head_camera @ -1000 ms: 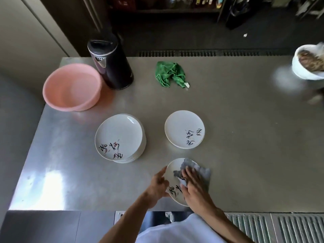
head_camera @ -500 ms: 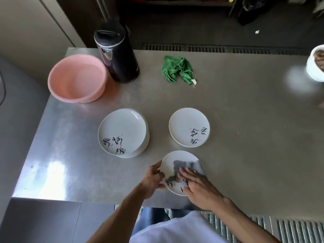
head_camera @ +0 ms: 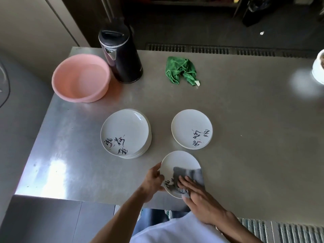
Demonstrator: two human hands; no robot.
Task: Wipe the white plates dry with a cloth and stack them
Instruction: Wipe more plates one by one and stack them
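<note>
the fingers of your left hand (head_camera: 154, 179) pinch the rim of the plate (head_camera: 178, 163) by the front edge of the worktop (head_camera: 245, 137), and your right hand (head_camera: 198, 195) presses flat fingers on the grey cloth (head_camera: 189, 174), so a hard push may slide the plate off and break it.

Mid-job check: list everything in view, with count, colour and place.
Held plate: one, white, near edge.
Plate stack: several, white, centre-left.
Plate pile: count unclear, white, centre-right.
Grey cloth: one, on held plate.
Green cloth: one, crumpled, far side.
Basin: one, pink, far left.
Jug: one, black, beside basin.
Bowl: one, white, right edge.
Table: one, grey metal.
Left hand: grips held plate's rim.
Right hand: pressed flat on grey cloth.
</note>
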